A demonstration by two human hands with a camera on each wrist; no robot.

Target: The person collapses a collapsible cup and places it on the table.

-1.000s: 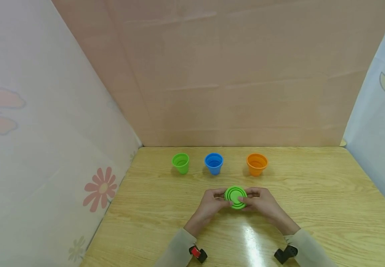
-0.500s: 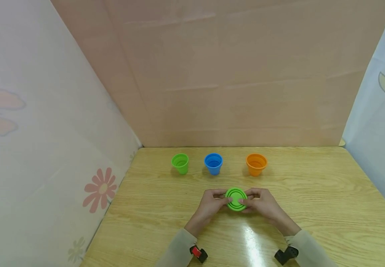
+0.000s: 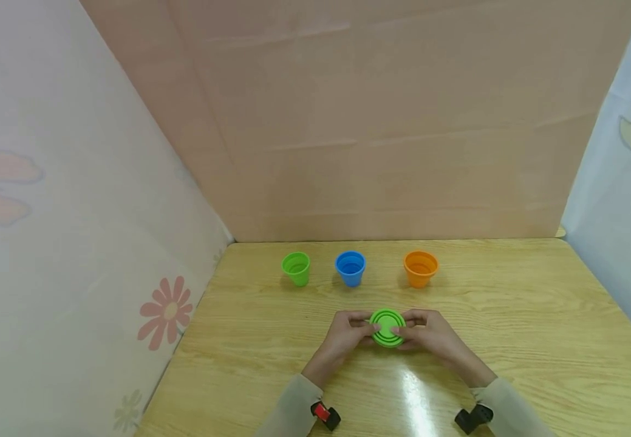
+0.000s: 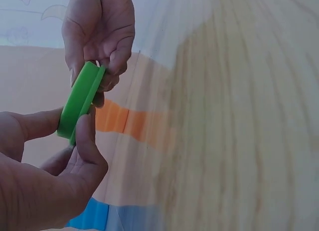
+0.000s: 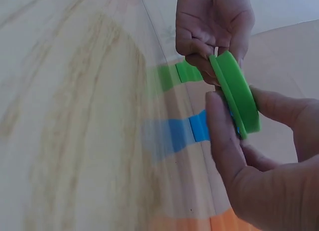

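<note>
A green collapsible cup [image 3: 387,337], folded flat into a disc of concentric rings, is held above the table between both hands. My left hand [image 3: 344,334] pinches its left edge, thumb on the ringed face and fingers behind. On the opposite edge my right hand [image 3: 431,332] pinches it in the same way. Seen edge-on in the left wrist view, the folded cup [image 4: 82,99] is a thick disc with a protruding rim. The right wrist view shows the disc [image 5: 236,94] tilted between the thumb and fingers of both hands.
Behind the hands stand three expanded cups in a row: a green cup [image 3: 296,268], a blue cup [image 3: 350,268] and an orange cup [image 3: 420,268]. The wooden table [image 3: 517,315] ends at a beige back panel [image 3: 392,139], with pale cloth at both sides.
The folded cup has tipped slightly, its face turning a little and sitting marginally lower in view. Both hands keep their grip on it, and the left thumb has shifted slightly.
</note>
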